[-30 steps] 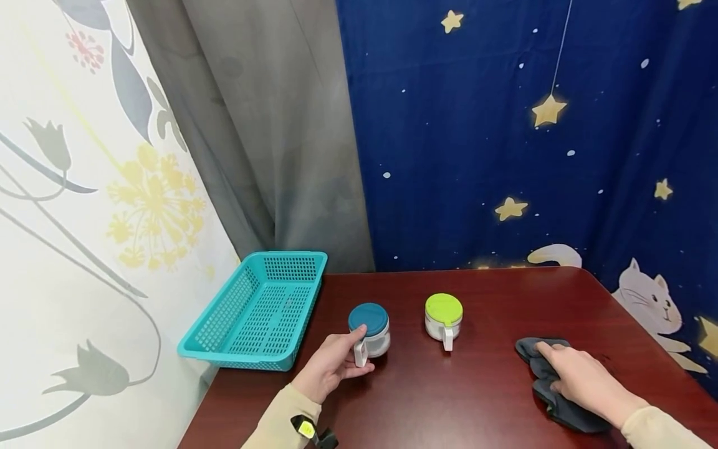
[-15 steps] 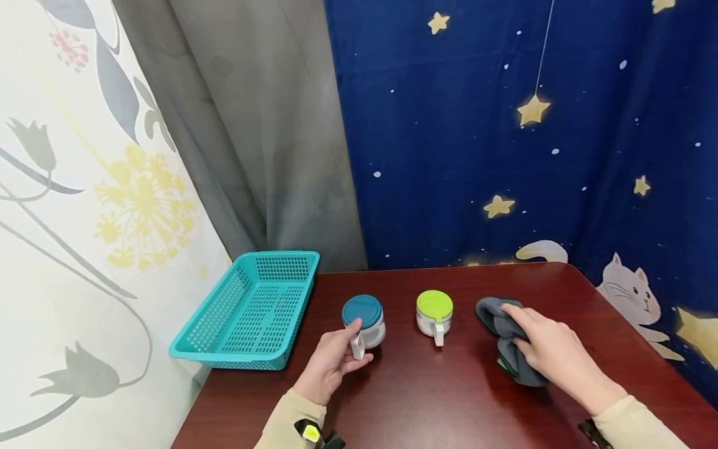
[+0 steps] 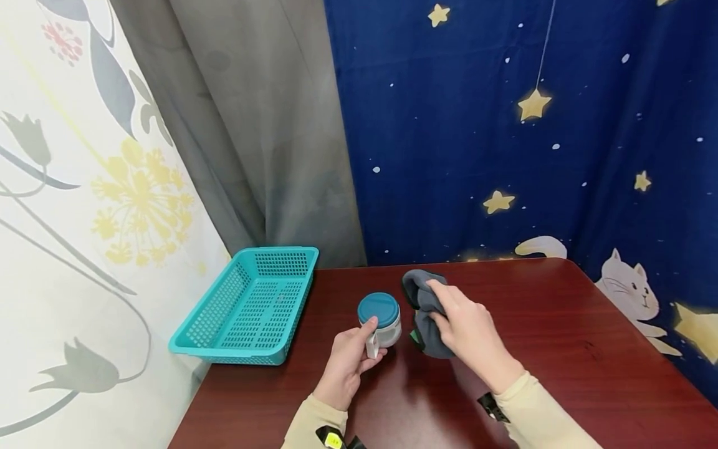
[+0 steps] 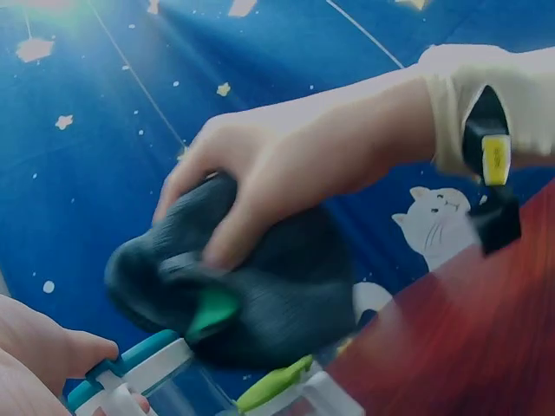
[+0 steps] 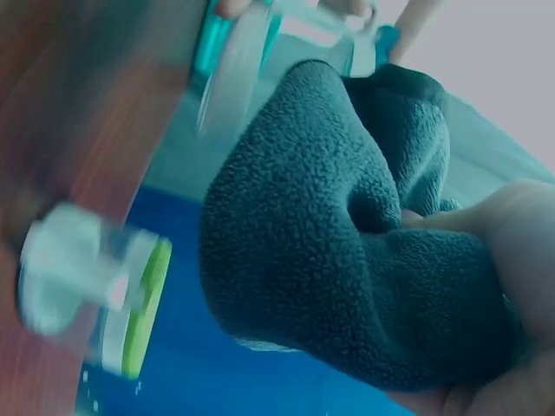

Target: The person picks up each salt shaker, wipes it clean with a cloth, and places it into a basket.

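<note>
My left hand [image 3: 344, 362] grips the white handle of a clear jar with a blue lid [image 3: 379, 308], thumb at the lid's edge. The jar also shows low in the left wrist view. Just right of it, my right hand [image 3: 471, 327] pinches a folded dark grey cloth [image 3: 423, 293], held up off the table. The cloth has a fuzzy surface in the right wrist view, and a green patch [image 4: 212, 312] shows on it in the left wrist view. A second jar, with a green lid [image 5: 147, 308], stands on the table; the cloth hides most of it in the head view.
A turquoise plastic basket [image 3: 305, 299] with perforated sides stands at the table's left. The dark red table [image 3: 561, 349] stretches to the right. Behind it hang a grey curtain [image 3: 252, 125] and a blue curtain [image 3: 449, 125] with stars.
My right hand has lifted the cloth from the table's right side and carried it left, in front of the green-lidded jar. My left hand has moved slightly right with the blue-lidded jar.
</note>
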Motion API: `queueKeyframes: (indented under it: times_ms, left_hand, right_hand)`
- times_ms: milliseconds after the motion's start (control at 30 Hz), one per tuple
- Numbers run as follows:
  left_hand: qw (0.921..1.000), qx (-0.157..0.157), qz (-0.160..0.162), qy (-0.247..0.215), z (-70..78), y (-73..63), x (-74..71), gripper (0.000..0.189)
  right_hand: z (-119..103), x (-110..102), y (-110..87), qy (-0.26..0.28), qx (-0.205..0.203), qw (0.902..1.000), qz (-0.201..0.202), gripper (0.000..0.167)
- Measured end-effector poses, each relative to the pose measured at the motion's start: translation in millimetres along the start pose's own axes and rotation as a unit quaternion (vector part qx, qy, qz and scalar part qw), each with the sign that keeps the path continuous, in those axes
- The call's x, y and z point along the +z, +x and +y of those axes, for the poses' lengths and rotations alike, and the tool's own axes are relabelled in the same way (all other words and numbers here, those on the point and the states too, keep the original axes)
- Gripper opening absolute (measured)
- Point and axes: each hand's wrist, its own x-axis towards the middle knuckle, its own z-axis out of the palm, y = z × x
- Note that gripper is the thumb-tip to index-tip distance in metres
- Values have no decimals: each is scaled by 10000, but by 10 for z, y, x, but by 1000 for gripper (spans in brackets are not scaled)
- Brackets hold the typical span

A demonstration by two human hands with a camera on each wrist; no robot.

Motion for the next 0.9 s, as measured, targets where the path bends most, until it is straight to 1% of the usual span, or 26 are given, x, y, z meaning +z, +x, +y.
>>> queueKeyframes:
  times_ms: [67,167,233,333,400,467,567,667,767,900]
  left_hand:
    - [10000,15,48,68,-5,-21,53,45]
    - [10000,9,0,70,-10,-43,157,38]
    - [10000,39,16,1,-19,-60,210,35]
    - [9998,63,173,-105,-38,-85,244,32]
    - [9995,83,290,-120,-44,-100,239,31]
    - [9994,47,327,-127,-40,-108,215,33]
    - [9995,21,208,-226,-5,-118,171,43]
    - [9995,77,107,-287,52,-132,127,56]
    - [9994,182,103,-291,110,-140,101,61]
    - [9993,183,145,-300,147,-146,82,61]
  right_hand:
    - [-132,101,47,44,-11,9999,146,64]
    - [-294,230,81,96,-58,9994,314,64]
    - [-366,293,72,104,-78,9990,429,63]
    - [-441,358,39,89,-119,9987,481,64]
    - [-470,388,14,67,-114,9985,529,65]
    - [-491,415,-7,105,-106,9981,590,65]
    - [-491,452,-50,226,-75,9965,797,60]
    - [-460,500,-109,267,-39,9954,921,56]
    - [-413,562,-176,138,22,9963,853,55]
    - [-371,619,-236,-46,172,9982,576,56]
